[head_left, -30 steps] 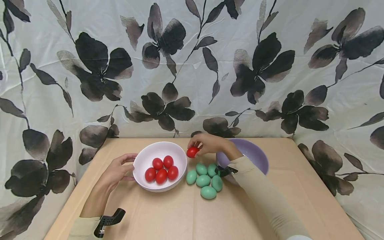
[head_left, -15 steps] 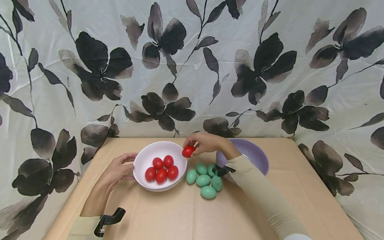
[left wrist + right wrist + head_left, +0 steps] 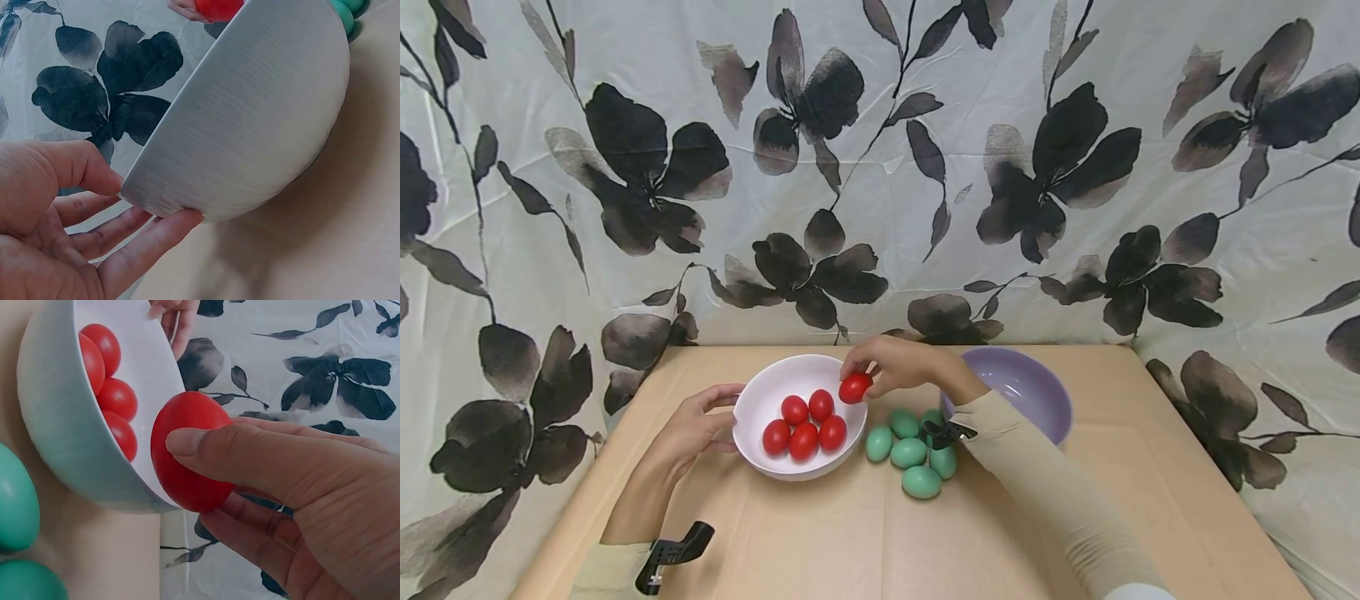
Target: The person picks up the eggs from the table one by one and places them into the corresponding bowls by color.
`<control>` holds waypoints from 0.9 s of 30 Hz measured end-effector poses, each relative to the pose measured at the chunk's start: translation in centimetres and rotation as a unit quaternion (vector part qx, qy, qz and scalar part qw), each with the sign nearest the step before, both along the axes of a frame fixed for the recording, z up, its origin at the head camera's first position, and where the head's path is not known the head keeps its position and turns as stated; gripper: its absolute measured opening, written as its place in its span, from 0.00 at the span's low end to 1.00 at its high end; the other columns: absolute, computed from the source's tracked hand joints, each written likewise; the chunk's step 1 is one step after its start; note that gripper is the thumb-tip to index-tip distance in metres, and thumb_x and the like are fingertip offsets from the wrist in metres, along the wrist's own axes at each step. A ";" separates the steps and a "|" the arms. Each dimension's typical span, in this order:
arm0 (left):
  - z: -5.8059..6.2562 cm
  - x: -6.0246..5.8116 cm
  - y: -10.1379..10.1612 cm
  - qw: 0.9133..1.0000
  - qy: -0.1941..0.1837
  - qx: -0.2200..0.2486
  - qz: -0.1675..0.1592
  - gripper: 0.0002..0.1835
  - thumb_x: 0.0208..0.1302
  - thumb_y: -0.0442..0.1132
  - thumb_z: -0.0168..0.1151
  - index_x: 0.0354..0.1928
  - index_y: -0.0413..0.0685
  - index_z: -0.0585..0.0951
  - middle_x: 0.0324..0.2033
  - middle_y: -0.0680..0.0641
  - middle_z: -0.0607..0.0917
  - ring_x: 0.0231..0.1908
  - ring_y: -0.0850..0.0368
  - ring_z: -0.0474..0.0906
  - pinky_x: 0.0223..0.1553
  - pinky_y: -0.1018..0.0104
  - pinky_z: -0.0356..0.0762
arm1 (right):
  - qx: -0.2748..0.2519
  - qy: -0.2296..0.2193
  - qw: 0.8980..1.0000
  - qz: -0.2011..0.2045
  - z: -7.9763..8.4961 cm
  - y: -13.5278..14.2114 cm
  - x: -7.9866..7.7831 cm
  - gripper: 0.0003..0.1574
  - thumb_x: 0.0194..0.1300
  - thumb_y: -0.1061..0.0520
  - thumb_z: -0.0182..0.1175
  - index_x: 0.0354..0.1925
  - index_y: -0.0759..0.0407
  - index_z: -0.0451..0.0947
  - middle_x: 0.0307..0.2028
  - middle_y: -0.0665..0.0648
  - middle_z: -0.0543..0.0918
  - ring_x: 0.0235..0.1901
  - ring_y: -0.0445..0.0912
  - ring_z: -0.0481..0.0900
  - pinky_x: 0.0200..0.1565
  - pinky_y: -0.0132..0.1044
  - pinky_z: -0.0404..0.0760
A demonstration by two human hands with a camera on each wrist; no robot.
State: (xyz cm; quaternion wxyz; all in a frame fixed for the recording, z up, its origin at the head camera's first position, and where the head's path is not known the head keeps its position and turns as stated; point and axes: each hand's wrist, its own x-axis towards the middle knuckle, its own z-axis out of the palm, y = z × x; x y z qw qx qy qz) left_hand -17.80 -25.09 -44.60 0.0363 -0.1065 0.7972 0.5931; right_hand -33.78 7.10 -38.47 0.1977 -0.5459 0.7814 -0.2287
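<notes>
A white bowl (image 3: 752,454) stands on the table with several red eggs (image 3: 803,440) inside. My left hand (image 3: 700,425) holds the bowl's left side; in the left wrist view its fingers (image 3: 156,240) touch the outer wall and the thumb meets the rim. Over the bowl's right rim, my right hand (image 3: 898,364) pinches another red egg (image 3: 187,453) between thumb and fingers. Just right of the bowl, several green eggs (image 3: 908,452) lie grouped on the table, some partly covered by the right wrist's black strap.
A purple bowl (image 3: 1037,387) stands behind the right forearm, which partly covers it. The tan table (image 3: 820,542) ends at a floral cloth (image 3: 925,208) hanging behind it.
My right hand has moved left with the red egg, from beside the white bowl to over its right rim. The left hand and the other eggs look unmoved.
</notes>
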 end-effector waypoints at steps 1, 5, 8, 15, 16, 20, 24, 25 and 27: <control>0.0 0.0 0.0 1.000 0.000 0.002 -0.001 0.31 0.67 0.29 0.58 0.73 0.38 0.66 0.67 0.31 0.68 0.54 0.41 0.79 0.41 0.46 0.88 | 0.002 -0.001 1.000 -0.001 0.0 -0.2 0.1 0.23 0.59 0.64 0.71 0.54 0.52 0.83 0.48 0.48 0.83 0.49 0.42 0.81 0.55 0.43 0.85; 0.0 0.1 -0.2 1.000 0.001 0.007 -0.004 0.31 0.68 0.29 0.58 0.73 0.38 0.66 0.68 0.30 0.68 0.54 0.42 0.80 0.41 0.46 0.88 | 0.011 0.004 1.000 0.000 -0.2 -0.9 0.5 0.24 0.58 0.63 0.73 0.53 0.50 0.83 0.47 0.47 0.82 0.48 0.40 0.80 0.54 0.38 0.85; 0.1 0.2 -0.3 1.000 0.001 0.004 -0.006 0.31 0.68 0.30 0.58 0.73 0.38 0.66 0.68 0.30 0.68 0.54 0.41 0.80 0.41 0.46 0.88 | 0.018 0.012 1.000 0.005 -0.2 -1.3 0.9 0.24 0.58 0.64 0.72 0.53 0.50 0.83 0.47 0.48 0.81 0.48 0.39 0.80 0.54 0.37 0.85; -0.2 0.3 -0.6 1.000 0.001 -0.004 -0.008 0.31 0.68 0.30 0.57 0.73 0.39 0.66 0.68 0.31 0.68 0.55 0.39 0.79 0.40 0.46 0.88 | 0.032 0.033 0.999 0.021 -0.5 -2.0 1.6 0.23 0.59 0.64 0.71 0.53 0.50 0.84 0.47 0.47 0.81 0.47 0.39 0.79 0.53 0.35 0.85; -0.3 0.4 -0.7 1.000 0.001 -0.004 -0.008 0.31 0.68 0.30 0.57 0.73 0.39 0.66 0.68 0.31 0.68 0.55 0.39 0.79 0.40 0.46 0.88 | 0.033 0.037 0.999 0.022 -0.7 -2.1 1.7 0.23 0.59 0.63 0.71 0.53 0.50 0.84 0.47 0.47 0.81 0.47 0.38 0.79 0.53 0.34 0.85; -0.5 0.6 -0.9 1.000 0.000 -0.004 -0.010 0.31 0.68 0.30 0.57 0.73 0.39 0.66 0.68 0.31 0.68 0.56 0.38 0.79 0.40 0.46 0.88 | 0.032 0.049 0.998 0.020 -1.2 -2.5 2.1 0.23 0.58 0.62 0.72 0.52 0.48 0.85 0.46 0.46 0.82 0.47 0.38 0.79 0.53 0.34 0.85; -0.5 0.9 -1.0 1.000 0.001 -0.002 -0.012 0.31 0.68 0.30 0.57 0.73 0.39 0.66 0.68 0.31 0.68 0.56 0.38 0.79 0.40 0.46 0.88 | 0.034 0.052 0.998 0.015 -1.5 -2.8 2.6 0.23 0.58 0.62 0.73 0.52 0.47 0.85 0.46 0.45 0.82 0.47 0.38 0.79 0.54 0.36 0.85; -0.5 1.0 -1.0 1.000 0.002 -0.002 -0.013 0.31 0.68 0.30 0.57 0.73 0.39 0.66 0.68 0.31 0.68 0.55 0.39 0.79 0.40 0.46 0.88 | 0.035 0.054 0.998 0.015 -1.5 -2.8 2.8 0.23 0.58 0.62 0.73 0.52 0.47 0.85 0.46 0.45 0.82 0.47 0.38 0.79 0.54 0.36 0.85; -0.4 1.2 -1.0 1.000 0.002 -0.002 -0.014 0.31 0.67 0.30 0.57 0.73 0.39 0.66 0.68 0.31 0.68 0.56 0.39 0.79 0.40 0.46 0.88 | 0.037 0.060 0.997 0.016 -1.6 -3.0 3.0 0.23 0.58 0.62 0.73 0.51 0.47 0.85 0.46 0.46 0.82 0.47 0.38 0.79 0.54 0.35 0.84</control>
